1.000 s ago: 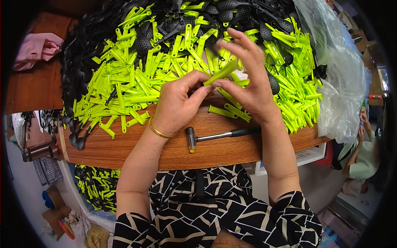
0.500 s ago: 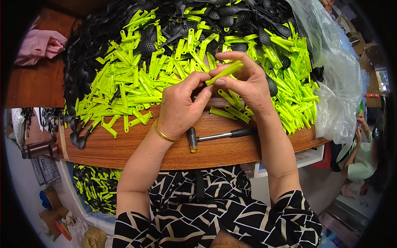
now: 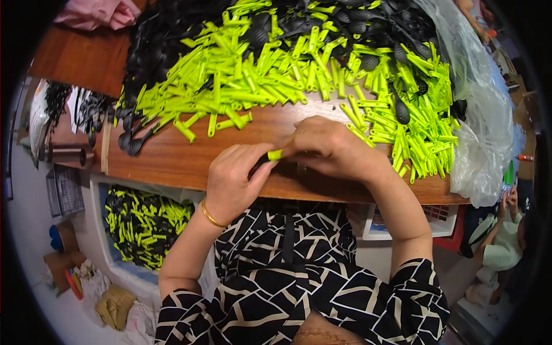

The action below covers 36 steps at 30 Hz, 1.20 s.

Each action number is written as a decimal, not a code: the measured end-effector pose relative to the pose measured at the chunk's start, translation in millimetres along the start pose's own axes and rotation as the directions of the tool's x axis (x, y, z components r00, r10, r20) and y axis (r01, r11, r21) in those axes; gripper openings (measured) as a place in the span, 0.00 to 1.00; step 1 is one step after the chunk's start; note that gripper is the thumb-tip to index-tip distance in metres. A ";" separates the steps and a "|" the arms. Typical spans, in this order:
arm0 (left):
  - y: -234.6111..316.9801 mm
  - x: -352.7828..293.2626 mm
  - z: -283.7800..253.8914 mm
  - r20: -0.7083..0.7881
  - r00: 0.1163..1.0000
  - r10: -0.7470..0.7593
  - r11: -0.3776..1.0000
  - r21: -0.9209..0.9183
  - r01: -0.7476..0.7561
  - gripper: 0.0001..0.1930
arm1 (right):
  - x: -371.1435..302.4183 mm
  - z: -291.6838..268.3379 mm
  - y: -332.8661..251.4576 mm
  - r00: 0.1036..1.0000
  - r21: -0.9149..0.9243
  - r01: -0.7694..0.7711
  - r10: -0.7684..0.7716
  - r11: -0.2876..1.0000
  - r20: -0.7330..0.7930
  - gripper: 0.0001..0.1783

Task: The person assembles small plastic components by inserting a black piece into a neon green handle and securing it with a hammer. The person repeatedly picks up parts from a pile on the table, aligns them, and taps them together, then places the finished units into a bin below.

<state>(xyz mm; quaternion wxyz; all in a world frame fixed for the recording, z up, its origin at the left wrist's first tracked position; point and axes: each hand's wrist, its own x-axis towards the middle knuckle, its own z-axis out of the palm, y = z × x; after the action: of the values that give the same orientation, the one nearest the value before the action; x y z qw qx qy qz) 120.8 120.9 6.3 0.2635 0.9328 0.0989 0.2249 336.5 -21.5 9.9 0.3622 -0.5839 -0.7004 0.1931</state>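
My left hand (image 3: 234, 179) and my right hand (image 3: 329, 148) meet at the near edge of the wooden table (image 3: 172, 161), both closed on one lime-green plastic piece (image 3: 275, 154); only its end shows between the fingers. A gold bangle sits on my left wrist. Behind the hands lies a wide heap of lime-green plastic pieces (image 3: 259, 80) mixed with black plastic parts (image 3: 155, 40). The small hammer seen earlier is hidden under my hands.
A clear plastic bag (image 3: 483, 132) slumps at the table's right end. Below the table on the left, a bin (image 3: 144, 224) holds several green and black pieces. Pink cloth (image 3: 98, 11) lies at the far left. Another person (image 3: 506, 241) sits at lower right.
Both hands have come down from the heap to the table's near edge, still holding the green piece. The view has tilted, and the hammer is now covered.
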 end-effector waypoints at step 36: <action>-17.5 -70.1 11.7 -0.147 0.973 -0.176 0.983 0.024 0.182 0.15 | -35.8 34.1 -45.4 0.986 -0.542 -0.053 -0.042 0.839 -0.162 0.22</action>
<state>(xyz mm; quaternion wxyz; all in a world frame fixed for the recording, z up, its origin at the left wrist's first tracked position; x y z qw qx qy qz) 63.5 109.2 -37.7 0.2577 0.9062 0.2054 0.2650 282.7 -61.6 8.7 0.2384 -0.6788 -0.6918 -0.0622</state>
